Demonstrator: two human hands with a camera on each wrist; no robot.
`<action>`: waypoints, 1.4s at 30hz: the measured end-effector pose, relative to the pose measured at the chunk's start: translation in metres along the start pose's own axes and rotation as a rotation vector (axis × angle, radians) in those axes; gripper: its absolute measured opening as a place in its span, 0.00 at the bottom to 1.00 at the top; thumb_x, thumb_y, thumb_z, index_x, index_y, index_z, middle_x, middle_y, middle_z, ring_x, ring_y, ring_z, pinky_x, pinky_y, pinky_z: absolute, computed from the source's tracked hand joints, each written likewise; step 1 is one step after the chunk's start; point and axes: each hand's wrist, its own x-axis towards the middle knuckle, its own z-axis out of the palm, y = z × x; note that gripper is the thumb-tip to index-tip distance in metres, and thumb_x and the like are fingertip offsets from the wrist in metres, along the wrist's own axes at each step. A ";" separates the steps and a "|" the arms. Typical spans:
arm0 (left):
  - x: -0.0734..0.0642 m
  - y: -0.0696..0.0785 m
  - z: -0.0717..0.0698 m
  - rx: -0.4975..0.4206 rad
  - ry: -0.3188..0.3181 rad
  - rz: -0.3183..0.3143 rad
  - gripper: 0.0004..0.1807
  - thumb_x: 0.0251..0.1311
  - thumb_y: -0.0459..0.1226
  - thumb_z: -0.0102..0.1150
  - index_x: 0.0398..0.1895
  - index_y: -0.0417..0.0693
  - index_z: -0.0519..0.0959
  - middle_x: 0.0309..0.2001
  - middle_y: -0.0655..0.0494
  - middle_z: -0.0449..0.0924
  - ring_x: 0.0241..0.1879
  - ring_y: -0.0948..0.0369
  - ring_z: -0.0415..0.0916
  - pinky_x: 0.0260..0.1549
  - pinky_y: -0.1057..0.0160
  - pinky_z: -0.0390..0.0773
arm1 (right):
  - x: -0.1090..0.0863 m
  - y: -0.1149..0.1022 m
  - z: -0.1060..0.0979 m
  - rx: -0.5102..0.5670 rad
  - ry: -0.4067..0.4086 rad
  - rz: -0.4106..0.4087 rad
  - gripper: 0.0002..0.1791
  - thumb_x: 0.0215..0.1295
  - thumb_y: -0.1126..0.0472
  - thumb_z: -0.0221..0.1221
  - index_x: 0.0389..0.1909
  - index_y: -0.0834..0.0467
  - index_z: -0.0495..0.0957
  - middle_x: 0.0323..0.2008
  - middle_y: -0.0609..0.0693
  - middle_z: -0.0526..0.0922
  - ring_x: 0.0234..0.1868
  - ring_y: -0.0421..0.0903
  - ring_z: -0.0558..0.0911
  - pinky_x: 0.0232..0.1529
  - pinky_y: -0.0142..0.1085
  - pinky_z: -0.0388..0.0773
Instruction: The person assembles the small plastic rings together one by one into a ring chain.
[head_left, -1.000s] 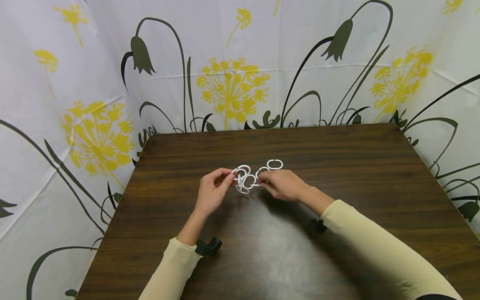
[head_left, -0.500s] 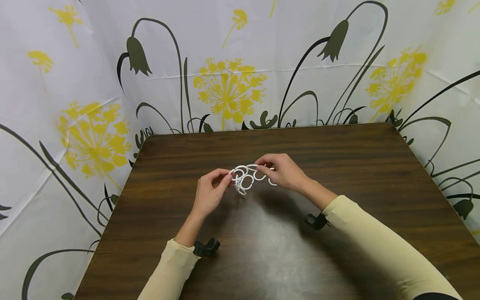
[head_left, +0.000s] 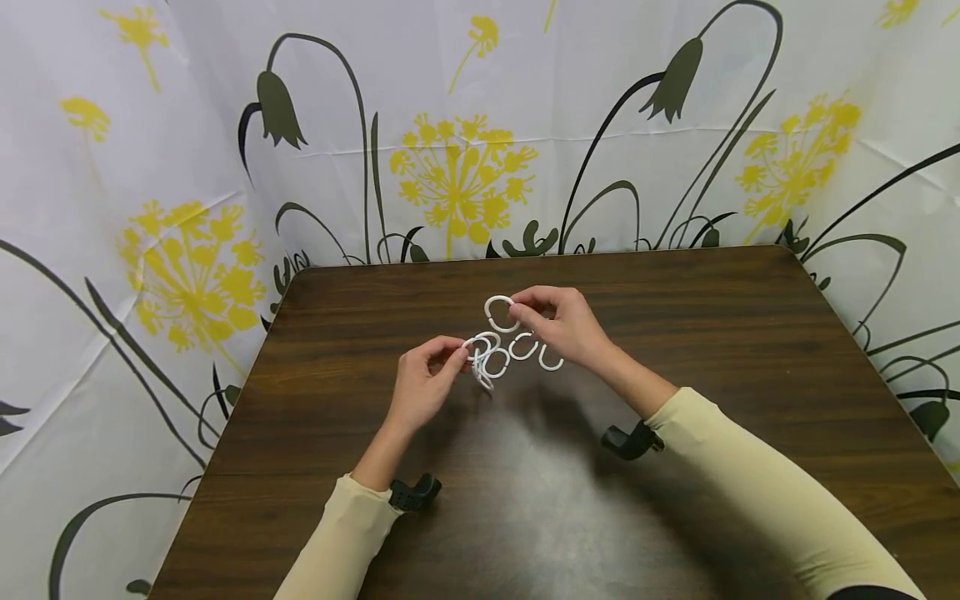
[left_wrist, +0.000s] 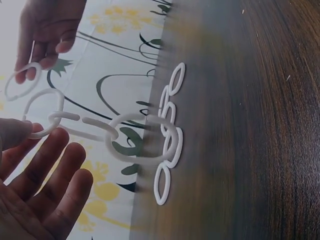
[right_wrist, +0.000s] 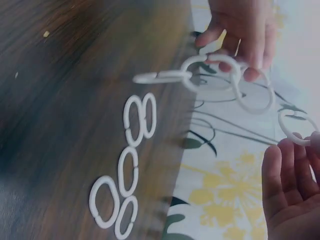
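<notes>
My left hand (head_left: pixel 423 383) pinches the end ring of a short chain of white plastic links between thumb and fingertips. In the left wrist view that end ring (left_wrist: pixel 61 102) passes through a second link, and a larger-looking link (left_wrist: pixel 140 159) hangs beyond. My right hand (head_left: pixel 566 325) pinches a single white open ring (head_left: pixel 488 309), raised over the table and apart from the chain. The right wrist view shows this ring (right_wrist: pixel 283 125) held at its edge, with the other fingers extended. A small break shows in several links.
Several loose white links lie on the dark wood table (head_left: pixel 675 350), below and beyond the hands; one oval link (right_wrist: pixel 121 175) lies near the middle of that row. A white curtain (head_left: pixel 330 200) with yellow and grey-green flowers hangs behind the table's far edge.
The right hand has picked up a ring from among the loose links and raised it, up and to the left in the head view. The left hand holds the chain in nearly the same place.
</notes>
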 end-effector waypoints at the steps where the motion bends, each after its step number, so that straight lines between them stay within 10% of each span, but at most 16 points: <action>1: 0.001 -0.005 0.001 0.009 0.005 0.007 0.08 0.65 0.31 0.61 0.40 0.32 0.83 0.30 0.38 0.83 0.29 0.48 0.81 0.24 0.73 0.74 | 0.000 -0.001 0.001 0.032 -0.008 0.016 0.09 0.67 0.63 0.62 0.42 0.65 0.84 0.31 0.61 0.84 0.24 0.46 0.81 0.25 0.37 0.81; 13: 0.003 -0.015 0.001 0.125 0.032 0.063 0.05 0.65 0.37 0.63 0.38 0.46 0.85 0.30 0.58 0.84 0.30 0.62 0.79 0.27 0.68 0.78 | 0.000 -0.007 0.011 0.169 -0.102 0.177 0.10 0.67 0.67 0.61 0.44 0.70 0.81 0.29 0.65 0.82 0.26 0.48 0.81 0.27 0.39 0.82; 28: -0.001 -0.017 0.001 0.096 0.028 0.105 0.07 0.63 0.35 0.64 0.40 0.40 0.85 0.34 0.51 0.85 0.32 0.54 0.80 0.27 0.58 0.80 | -0.003 -0.001 0.016 0.183 -0.140 0.335 0.11 0.67 0.64 0.61 0.44 0.68 0.82 0.28 0.58 0.81 0.28 0.51 0.82 0.37 0.57 0.80; 42: 0.000 -0.019 -0.001 0.112 0.017 0.132 0.07 0.63 0.34 0.64 0.40 0.41 0.86 0.34 0.58 0.84 0.33 0.62 0.79 0.28 0.57 0.81 | -0.001 0.002 0.018 0.211 -0.116 0.400 0.10 0.64 0.66 0.63 0.41 0.70 0.82 0.23 0.55 0.81 0.22 0.44 0.82 0.32 0.46 0.83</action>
